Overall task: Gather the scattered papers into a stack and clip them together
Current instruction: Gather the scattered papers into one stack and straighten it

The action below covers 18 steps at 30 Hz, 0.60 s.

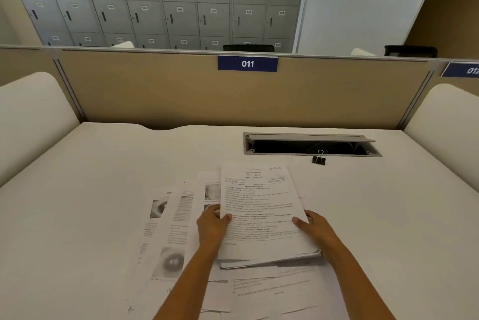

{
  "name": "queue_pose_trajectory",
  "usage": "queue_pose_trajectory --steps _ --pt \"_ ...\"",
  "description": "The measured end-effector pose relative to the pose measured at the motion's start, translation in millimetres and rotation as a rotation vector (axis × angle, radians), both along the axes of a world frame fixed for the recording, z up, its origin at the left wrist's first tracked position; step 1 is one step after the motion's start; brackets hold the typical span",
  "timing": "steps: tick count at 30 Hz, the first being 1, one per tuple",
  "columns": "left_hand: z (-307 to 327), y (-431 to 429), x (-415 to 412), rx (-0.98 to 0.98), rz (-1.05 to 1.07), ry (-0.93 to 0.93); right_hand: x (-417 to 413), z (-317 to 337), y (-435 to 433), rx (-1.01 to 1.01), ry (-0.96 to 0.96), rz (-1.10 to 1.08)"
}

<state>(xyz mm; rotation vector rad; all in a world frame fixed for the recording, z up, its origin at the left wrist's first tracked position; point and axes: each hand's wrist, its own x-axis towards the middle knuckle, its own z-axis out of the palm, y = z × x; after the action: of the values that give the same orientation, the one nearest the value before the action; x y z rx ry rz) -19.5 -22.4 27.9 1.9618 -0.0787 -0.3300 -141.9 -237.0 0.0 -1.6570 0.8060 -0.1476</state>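
A stack of printed papers (261,205) is held slightly raised over the white desk. My left hand (211,223) grips its left edge with the thumb on top. My right hand (315,226) grips its right edge the same way. Several loose sheets with text and grey pictures (168,229) lie fanned out to the left of the stack and under it. More loose sheets (272,286) lie toward the near edge. A black binder clip (318,158) stands alone on the desk, beyond the stack to the right, with its wire handles up.
An open cable tray slot (311,146) is cut into the desk just behind the clip. A tan partition (155,91) labelled 011 closes the back of the desk (90,177). White side panels flank it left and right.
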Motion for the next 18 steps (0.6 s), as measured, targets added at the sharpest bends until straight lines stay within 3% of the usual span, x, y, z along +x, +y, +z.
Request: queue_pose_trajectory --steps 3,5,7,18 --pt "2.9 11.1 13.9 0.101 0.109 -0.096 -0.5 -1.2 -0.1 0.008 -0.001 0.002" --pt "1.6 21.2 24.9 0.313 0.161 -0.143 -0.2 -2.8 -0.7 0.003 -0.006 0.005" --pt "1.5 29.2 31.0 0.440 0.163 -0.083 0.2 -4.2 -0.6 -0.010 -0.007 0.002" --pt "-6.9 33.8 42.5 0.382 0.109 0.059 -1.1 -3.8 1.1 0.017 -0.031 -0.006"
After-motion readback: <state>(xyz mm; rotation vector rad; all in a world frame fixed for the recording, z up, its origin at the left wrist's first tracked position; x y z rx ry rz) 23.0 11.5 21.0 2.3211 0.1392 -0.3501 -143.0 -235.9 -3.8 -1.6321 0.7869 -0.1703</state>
